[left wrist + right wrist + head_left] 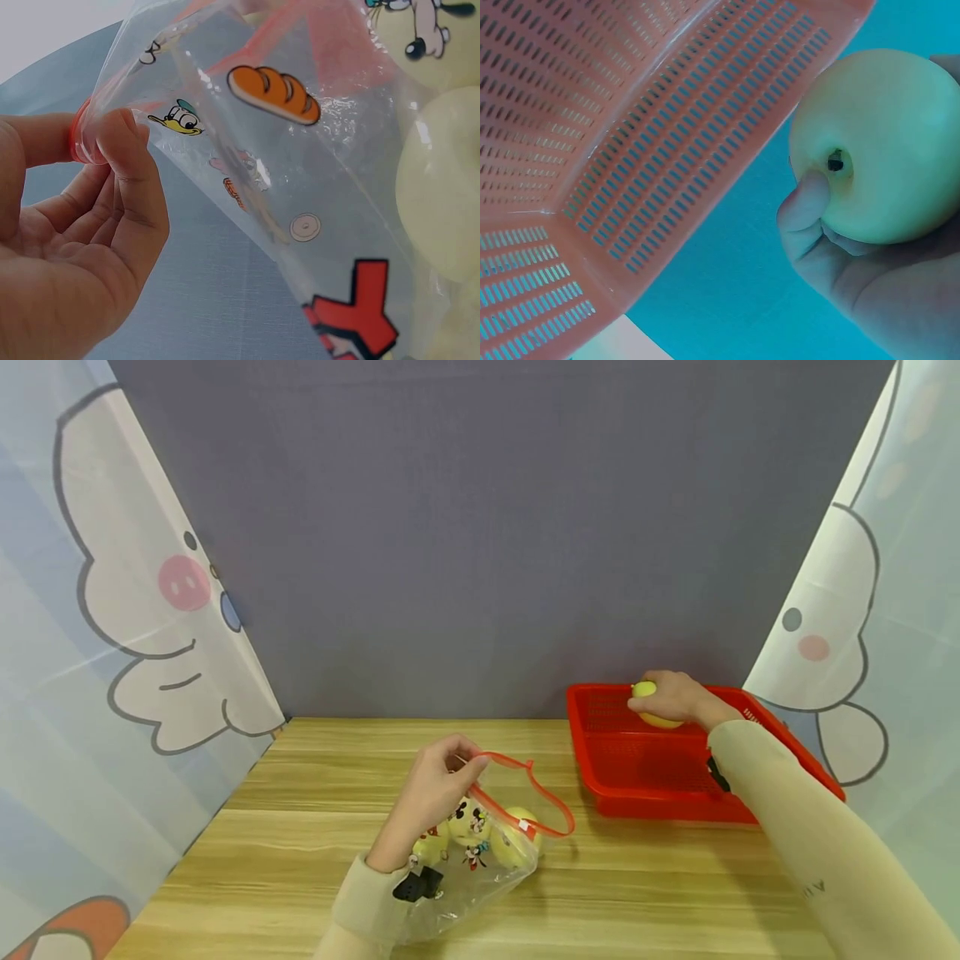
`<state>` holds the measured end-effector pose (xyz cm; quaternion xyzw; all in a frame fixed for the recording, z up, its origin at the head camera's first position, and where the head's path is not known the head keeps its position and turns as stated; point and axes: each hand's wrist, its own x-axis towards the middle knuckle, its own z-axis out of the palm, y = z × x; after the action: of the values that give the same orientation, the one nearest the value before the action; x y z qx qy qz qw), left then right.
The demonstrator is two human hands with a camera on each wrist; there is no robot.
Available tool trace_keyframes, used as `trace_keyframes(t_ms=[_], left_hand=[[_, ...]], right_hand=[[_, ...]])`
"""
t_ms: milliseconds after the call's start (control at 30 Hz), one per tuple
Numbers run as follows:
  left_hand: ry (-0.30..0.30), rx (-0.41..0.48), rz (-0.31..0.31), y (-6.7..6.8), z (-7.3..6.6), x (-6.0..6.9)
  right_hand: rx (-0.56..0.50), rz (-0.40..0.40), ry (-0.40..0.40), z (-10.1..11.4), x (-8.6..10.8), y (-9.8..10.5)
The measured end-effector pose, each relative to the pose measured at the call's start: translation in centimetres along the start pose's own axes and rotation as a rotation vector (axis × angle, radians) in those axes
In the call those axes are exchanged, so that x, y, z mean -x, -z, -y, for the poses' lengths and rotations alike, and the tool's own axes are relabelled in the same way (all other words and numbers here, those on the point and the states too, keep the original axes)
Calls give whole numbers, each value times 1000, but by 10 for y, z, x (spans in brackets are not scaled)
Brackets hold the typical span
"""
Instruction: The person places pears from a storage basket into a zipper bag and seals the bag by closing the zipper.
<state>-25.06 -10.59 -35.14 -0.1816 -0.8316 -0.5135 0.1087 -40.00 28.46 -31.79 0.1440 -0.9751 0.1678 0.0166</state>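
Observation:
My left hand (pixel 442 781) pinches the red-edged rim of a clear zip bag (pixel 480 893) between thumb and finger. Cartoon prints cover the plastic, and its mouth gapes toward the right. Several pale yellow apples (pixel 513 839) lie inside, also visible through the film in the left wrist view. Over at the red basket (pixel 675 806), my right hand (pixel 675 695) grips a yellow apple (pixel 889 142), held up near the basket's back side. In the right wrist view my thumb presses beside the dark hollow of this apple; the other fingers are mostly hidden behind it.
The basket has slotted walls and stands at the right of the wood-grain table (pixel 300 827). A grey backdrop (pixel 480 543) rises behind the table. Curtains with cartoon animals (pixel 142 593) hang at both sides.

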Motion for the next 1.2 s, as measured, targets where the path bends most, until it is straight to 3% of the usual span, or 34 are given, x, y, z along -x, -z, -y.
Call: trace_keyframes(t_ms=[467,1200], left_hand=[[3,-6,0,0,0,-1],[7,3,3,-1,1,-1]], right_hand=[[-51,-46,13,28,20,5],[-95,-96,50,76,52,-12]])
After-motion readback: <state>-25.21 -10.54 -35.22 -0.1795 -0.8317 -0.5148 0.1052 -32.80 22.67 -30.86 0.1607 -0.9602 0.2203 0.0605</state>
